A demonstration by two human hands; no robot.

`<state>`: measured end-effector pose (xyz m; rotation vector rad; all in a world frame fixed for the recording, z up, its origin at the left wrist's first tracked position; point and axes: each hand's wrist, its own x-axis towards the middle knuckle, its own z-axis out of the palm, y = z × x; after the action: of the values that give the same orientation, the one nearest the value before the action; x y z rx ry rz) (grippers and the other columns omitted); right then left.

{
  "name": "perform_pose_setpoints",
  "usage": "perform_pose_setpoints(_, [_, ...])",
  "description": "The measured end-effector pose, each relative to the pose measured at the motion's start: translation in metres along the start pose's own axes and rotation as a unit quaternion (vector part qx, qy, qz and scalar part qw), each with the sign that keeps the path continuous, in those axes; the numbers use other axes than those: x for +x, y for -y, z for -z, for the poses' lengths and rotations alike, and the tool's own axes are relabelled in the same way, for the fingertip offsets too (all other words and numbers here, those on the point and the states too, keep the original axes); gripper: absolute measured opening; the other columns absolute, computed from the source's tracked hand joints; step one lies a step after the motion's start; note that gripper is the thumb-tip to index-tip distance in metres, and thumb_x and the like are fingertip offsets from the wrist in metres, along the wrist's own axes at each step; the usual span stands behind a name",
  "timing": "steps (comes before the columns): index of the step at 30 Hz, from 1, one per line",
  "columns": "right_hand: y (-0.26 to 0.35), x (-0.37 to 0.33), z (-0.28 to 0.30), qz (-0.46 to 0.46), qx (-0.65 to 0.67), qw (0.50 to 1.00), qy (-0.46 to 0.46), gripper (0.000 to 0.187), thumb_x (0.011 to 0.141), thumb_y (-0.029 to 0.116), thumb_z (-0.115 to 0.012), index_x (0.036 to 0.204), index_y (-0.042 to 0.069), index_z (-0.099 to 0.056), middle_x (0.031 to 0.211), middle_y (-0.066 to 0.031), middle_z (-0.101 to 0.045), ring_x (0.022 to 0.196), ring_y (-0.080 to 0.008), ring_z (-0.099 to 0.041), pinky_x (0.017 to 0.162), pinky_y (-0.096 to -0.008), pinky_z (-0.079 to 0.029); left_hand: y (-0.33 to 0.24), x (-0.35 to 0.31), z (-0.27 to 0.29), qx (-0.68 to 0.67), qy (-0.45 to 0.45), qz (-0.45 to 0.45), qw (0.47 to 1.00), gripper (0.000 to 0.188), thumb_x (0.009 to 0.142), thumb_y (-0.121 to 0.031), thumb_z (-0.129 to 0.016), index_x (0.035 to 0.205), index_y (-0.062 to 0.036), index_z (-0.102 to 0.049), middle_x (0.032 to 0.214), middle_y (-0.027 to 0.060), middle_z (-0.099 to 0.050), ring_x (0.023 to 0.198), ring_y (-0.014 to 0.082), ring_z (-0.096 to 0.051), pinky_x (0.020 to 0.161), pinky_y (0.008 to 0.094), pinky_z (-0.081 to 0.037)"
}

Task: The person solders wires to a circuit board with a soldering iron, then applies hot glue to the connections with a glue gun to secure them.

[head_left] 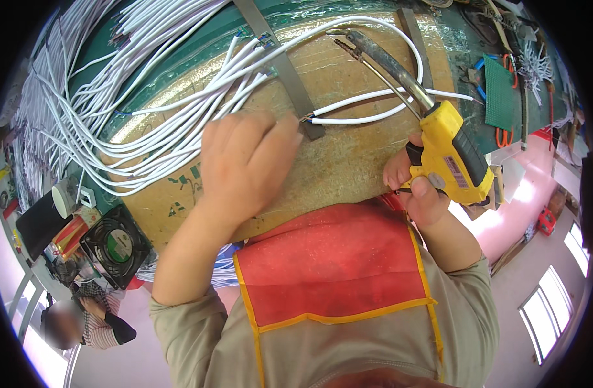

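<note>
My right hand point(414, 184) is wrapped round the grip of a yellow and black soldering gun point(453, 155). The gun's dark barrel and thin feed tube point up and to the left, over the brown work board point(348, 158). My left hand point(248, 158) hovers over the board with curled fingers; it is smeared by motion, and whatever may lie under its fingertips is hidden. Just right of it, the bared end of a white cable point(358, 120) rests by a flat metal bar point(293, 87). A bundle of white cables point(173, 142) passes beneath and beside my left hand.
A second metal bar point(413, 42) crosses the board's far right. Many loose white cables point(51, 123) pile at the left. A black fan point(115, 247) stands at the near left. Pliers point(479, 77) and a green mat point(499, 97) lie to the right. Another person point(96, 317) sits at the lower left.
</note>
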<state>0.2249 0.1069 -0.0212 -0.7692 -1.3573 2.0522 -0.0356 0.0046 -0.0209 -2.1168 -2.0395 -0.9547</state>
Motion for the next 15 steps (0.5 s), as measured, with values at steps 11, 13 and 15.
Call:
perform_pose_setpoints(11, [0.001,0.008,0.012,0.057,0.007,0.998,-0.008,0.068,0.092,0.036,-0.068,0.143,0.002,-0.038,0.083,-0.004,-0.051,0.073,-0.0163,-0.052,0.069,-0.0352,-0.046,-0.023,0.004,0.008,0.038,-0.018,0.096,0.994,0.023,0.082,-0.017,-0.077,0.102,-0.0083,-0.07,0.09,0.0063,-0.066,0.084,0.029,-0.063,0.074,0.0395,-0.048])
perform_pose_setpoints(13, [0.001,0.007,0.016,0.068,0.011,0.998,-0.009,0.068,0.093,0.036,-0.068,0.143,0.002,-0.038,0.084,-0.0039,-0.051,0.074,-0.0162,-0.052,0.069,-0.0351,-0.046,-0.019,0.013,0.012,0.098,0.041,0.098,0.99,0.021,0.083,-0.018,-0.075,0.101,-0.0068,-0.071,0.093,0.0078,-0.067,0.088,0.0299,-0.064,0.077,0.0402,-0.048])
perform_pose_setpoints(15, [0.002,0.007,0.018,0.069,0.023,0.997,-0.024,0.068,0.093,0.037,-0.068,0.143,0.002,-0.038,0.085,-0.0037,-0.051,0.073,-0.0161,-0.051,0.069,-0.0351,-0.046,-0.011,0.013,0.012,0.09,0.083,0.096,0.988,0.02,0.084,-0.017,-0.074,0.1,-0.0067,-0.071,0.094,0.0084,-0.068,0.088,0.0302,-0.064,0.076,0.0404,-0.048])
